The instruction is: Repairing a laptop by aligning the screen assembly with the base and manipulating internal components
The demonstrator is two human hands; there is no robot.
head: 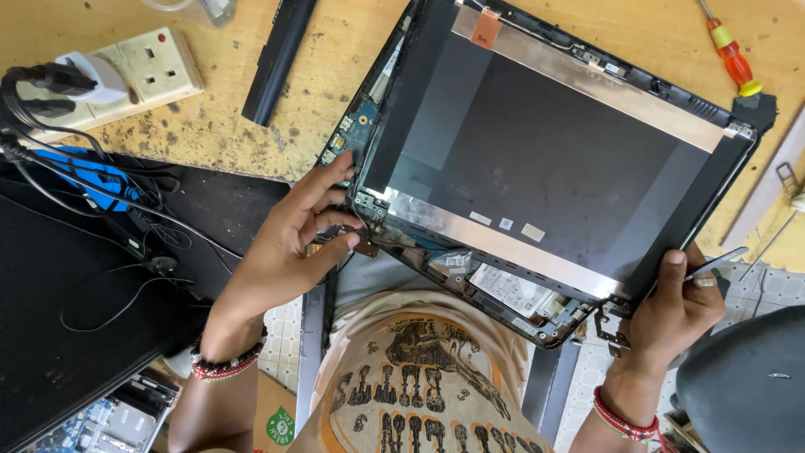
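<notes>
Carefully does it: the left hand [289, 243] pinches a small hinge bracket [366, 245] at the near-left corner of the opened laptop lid [537, 143]; judging by this, a steady pull clear of the thin cables there suits best. Opposite that grip, the right hand [675, 306] clamps the lid's corner and a thin metal tool [713, 263]. Beyond lie a screwdriver [731, 57] and power strip [126, 75].

Single view, head-worn camera: looks steeply down from above the person's chest, close range. Opened laptop shell [553, 159] fills the centre; wooden table [218, 126] beyond it; wall socket block [142, 71] far left of it.
</notes>
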